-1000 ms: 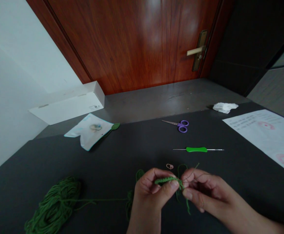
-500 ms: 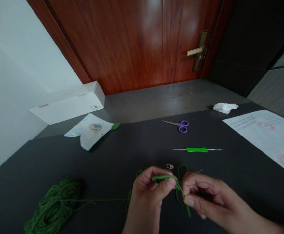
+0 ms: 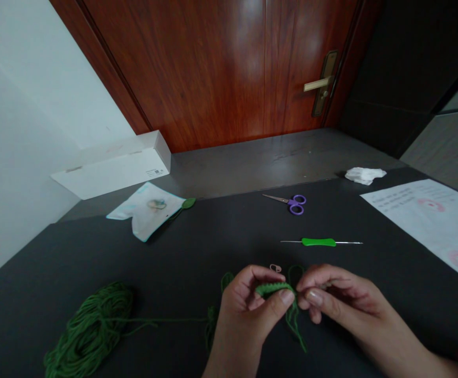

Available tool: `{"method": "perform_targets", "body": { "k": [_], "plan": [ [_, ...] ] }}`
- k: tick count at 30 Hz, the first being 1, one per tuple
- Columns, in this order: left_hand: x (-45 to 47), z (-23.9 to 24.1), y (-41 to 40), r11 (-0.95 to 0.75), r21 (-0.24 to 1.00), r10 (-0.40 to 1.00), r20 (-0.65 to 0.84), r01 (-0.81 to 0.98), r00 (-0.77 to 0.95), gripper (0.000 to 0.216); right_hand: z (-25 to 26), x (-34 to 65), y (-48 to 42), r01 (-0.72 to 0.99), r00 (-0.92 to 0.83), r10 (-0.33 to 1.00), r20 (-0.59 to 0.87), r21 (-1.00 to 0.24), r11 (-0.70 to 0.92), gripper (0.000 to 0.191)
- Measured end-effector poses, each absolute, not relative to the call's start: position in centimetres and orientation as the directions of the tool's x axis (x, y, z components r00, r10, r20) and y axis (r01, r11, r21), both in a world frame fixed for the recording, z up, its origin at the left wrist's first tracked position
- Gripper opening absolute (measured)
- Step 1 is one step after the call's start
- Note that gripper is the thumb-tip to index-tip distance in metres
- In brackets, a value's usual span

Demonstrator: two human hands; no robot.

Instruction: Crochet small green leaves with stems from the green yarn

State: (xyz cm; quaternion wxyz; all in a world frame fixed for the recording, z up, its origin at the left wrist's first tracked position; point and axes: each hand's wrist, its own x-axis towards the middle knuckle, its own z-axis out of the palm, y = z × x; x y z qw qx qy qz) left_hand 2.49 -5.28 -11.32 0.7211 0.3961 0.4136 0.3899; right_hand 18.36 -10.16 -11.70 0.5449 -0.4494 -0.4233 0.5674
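Observation:
My left hand [image 3: 258,310] is closed, pinching a green crocheted piece [image 3: 273,288] between thumb and fingers. Loose green yarn strands [image 3: 296,326] dangle from the end of that piece, just past the thumb tip. Right beside it, the fingertips of my right hand [image 3: 333,299] are pinched together at the end of the piece. What they grip is too small and covered to tell. Beyond the hands lies a pink stitch marker [image 3: 275,268], near a loop of green yarn.
A green yarn skein [image 3: 89,331] lies at left, its strand running toward my left hand. Further off are a green-handled crochet hook [image 3: 318,242], purple scissors [image 3: 295,203], a pouch [image 3: 142,212] with a green leaf [image 3: 188,203], a white box [image 3: 114,173], crumpled tissue [image 3: 364,175] and printed paper [image 3: 421,210].
My right hand has moved up and closer to my left fingertips. The thin dark strand that stuck out by its fingers no longer shows. The left hand shifted slightly right.

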Motion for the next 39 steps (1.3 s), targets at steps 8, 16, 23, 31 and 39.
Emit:
{"method": "perform_targets", "body": {
  "k": [8,16,23,31,39],
  "plan": [
    [2.7,-10.1,-5.7,0.418,0.824,0.893,-0.296,-0.382,0.339,0.008,-11.9,18.4,-10.2,-0.256,-0.017,0.998,-0.056,-0.965,-0.058,0.006],
    [2.7,-10.4,-5.7,0.491,0.74,0.862,-0.339,-0.46,0.376,0.011,-12.0,18.3,-10.3,-0.162,-0.001,0.999,0.038,-0.986,0.037,0.012],
    [2.8,-9.3,-5.5,0.343,0.911,0.929,-0.293,-0.23,0.227,0.008,-10.8,19.7,-9.8,0.184,0.135,0.955,0.265,-0.953,0.239,0.031],
    [2.6,-10.6,-4.9,0.34,0.936,0.891,-0.289,-0.09,0.351,0.009,-10.9,19.1,-9.0,0.176,-0.051,0.989,0.141,-0.973,0.148,0.006],
    [1.6,-8.8,-4.2,0.102,0.96,0.931,-0.184,0.261,0.314,0.028,-11.2,18.9,-8.6,-0.093,-0.134,0.974,-0.184,-0.976,-0.197,0.016]
  ]
}}
